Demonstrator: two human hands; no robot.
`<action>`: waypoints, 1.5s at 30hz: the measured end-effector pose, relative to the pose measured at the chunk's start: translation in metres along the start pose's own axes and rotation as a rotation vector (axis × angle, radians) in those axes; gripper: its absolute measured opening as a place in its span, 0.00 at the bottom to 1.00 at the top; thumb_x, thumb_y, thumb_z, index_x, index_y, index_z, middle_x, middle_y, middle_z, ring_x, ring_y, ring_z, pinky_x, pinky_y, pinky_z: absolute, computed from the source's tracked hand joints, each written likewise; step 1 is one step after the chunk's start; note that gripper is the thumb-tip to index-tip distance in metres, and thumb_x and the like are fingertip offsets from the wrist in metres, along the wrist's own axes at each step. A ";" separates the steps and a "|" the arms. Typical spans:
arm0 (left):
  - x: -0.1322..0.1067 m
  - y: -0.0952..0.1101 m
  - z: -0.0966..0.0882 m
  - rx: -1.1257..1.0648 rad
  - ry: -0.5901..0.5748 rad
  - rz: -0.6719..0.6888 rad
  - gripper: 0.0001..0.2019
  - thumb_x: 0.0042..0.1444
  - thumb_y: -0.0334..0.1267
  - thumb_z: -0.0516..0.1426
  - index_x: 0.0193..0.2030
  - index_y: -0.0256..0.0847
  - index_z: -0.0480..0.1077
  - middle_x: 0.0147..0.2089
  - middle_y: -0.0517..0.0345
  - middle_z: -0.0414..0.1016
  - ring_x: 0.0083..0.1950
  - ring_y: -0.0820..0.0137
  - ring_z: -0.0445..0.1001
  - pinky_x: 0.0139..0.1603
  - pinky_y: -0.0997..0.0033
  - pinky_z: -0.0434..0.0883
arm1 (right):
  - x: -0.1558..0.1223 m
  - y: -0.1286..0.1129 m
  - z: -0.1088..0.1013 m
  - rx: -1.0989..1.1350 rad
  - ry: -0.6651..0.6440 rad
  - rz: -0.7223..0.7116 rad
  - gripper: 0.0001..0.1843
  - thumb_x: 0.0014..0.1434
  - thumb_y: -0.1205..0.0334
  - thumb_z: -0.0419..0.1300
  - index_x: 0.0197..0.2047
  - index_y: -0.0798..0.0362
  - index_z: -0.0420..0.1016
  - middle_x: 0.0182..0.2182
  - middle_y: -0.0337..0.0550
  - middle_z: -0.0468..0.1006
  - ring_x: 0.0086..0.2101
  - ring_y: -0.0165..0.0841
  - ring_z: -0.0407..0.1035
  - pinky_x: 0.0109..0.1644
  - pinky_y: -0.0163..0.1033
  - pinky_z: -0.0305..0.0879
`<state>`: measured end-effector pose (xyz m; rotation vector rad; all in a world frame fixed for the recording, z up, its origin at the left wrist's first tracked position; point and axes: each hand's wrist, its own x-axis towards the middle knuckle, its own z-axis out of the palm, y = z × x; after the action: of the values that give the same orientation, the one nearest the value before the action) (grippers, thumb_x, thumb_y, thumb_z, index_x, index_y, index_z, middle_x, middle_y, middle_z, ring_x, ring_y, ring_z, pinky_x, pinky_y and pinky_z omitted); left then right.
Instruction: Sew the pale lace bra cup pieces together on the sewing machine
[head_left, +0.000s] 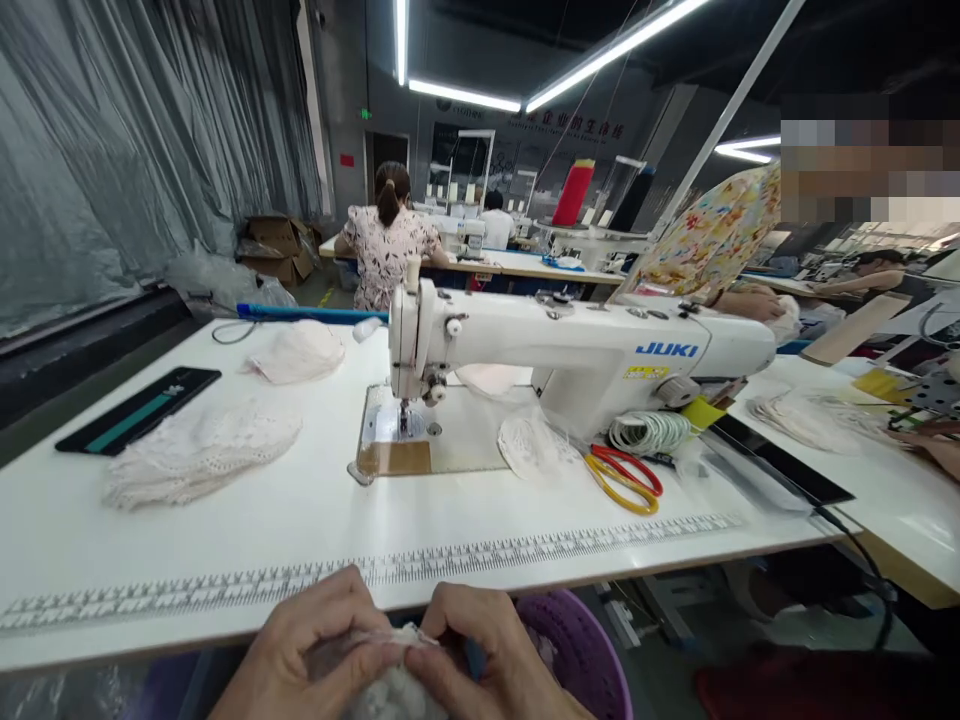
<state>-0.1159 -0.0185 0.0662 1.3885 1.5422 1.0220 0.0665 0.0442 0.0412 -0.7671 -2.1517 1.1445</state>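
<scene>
Both my hands are low at the bottom edge, below the near edge of the white sewing table (315, 520). My left hand (307, 645) and my right hand (491, 650) are closed in a pinch on a small piece of white lace fabric (397, 680) held between them. A white JUKI sewing machine (570, 350) stands on the table beyond, its needle over the metal plate (394, 430). Piles of white lace pieces lie at the left (199, 455) and by the machine's base (532, 445).
A purple basket (585, 650) sits under my right hand. Red and yellow scissors (626, 478) and a coil of white elastic (649, 432) lie right of the machine. A printed ruler runs along the table's front edge. Other people sew at tables behind and to the right.
</scene>
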 end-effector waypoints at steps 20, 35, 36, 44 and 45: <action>0.211 -0.007 -0.050 0.416 -0.297 -0.148 0.04 0.36 0.35 0.59 0.23 0.42 0.72 0.25 0.63 0.69 0.32 0.64 0.67 0.25 0.74 0.57 | 0.145 0.060 -0.063 -0.748 -0.098 -0.717 0.10 0.64 0.71 0.48 0.43 0.55 0.69 0.40 0.43 0.77 0.34 0.30 0.67 0.33 0.36 0.60; 0.176 -0.017 -0.044 0.942 0.000 0.426 0.10 0.48 0.27 0.52 0.33 0.45 0.71 0.41 0.58 0.73 0.40 0.63 0.68 0.40 0.64 0.56 | 0.147 0.074 -0.048 -0.772 0.112 -0.777 0.10 0.63 0.72 0.49 0.37 0.58 0.71 0.34 0.41 0.77 0.30 0.30 0.64 0.29 0.37 0.55; 0.172 -0.021 -0.041 0.951 -0.037 0.437 0.12 0.46 0.25 0.53 0.33 0.46 0.71 0.40 0.60 0.73 0.40 0.64 0.69 0.41 0.64 0.56 | 0.147 0.075 -0.047 -0.779 0.131 -0.775 0.09 0.62 0.72 0.50 0.37 0.57 0.71 0.33 0.41 0.77 0.29 0.30 0.63 0.28 0.37 0.54; 0.190 -0.055 -0.042 0.955 0.087 0.673 0.13 0.46 0.25 0.53 0.37 0.47 0.68 0.41 0.67 0.75 0.37 0.71 0.71 0.43 0.64 0.53 | 0.149 0.086 -0.039 -0.873 0.169 -0.751 0.16 0.67 0.58 0.46 0.39 0.56 0.71 0.35 0.43 0.75 0.28 0.30 0.62 0.29 0.38 0.53; 0.193 -0.057 -0.043 0.927 0.107 0.712 0.14 0.46 0.26 0.53 0.37 0.47 0.68 0.40 0.68 0.75 0.37 0.72 0.71 0.44 0.64 0.53 | 0.149 0.088 -0.039 -0.877 0.187 -0.749 0.19 0.68 0.55 0.44 0.39 0.56 0.71 0.36 0.43 0.75 0.28 0.30 0.62 0.30 0.38 0.54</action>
<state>-0.1901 0.1680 0.0190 2.6947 1.7151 0.7664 0.0135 0.2121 0.0166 -0.2921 -2.4048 -0.2695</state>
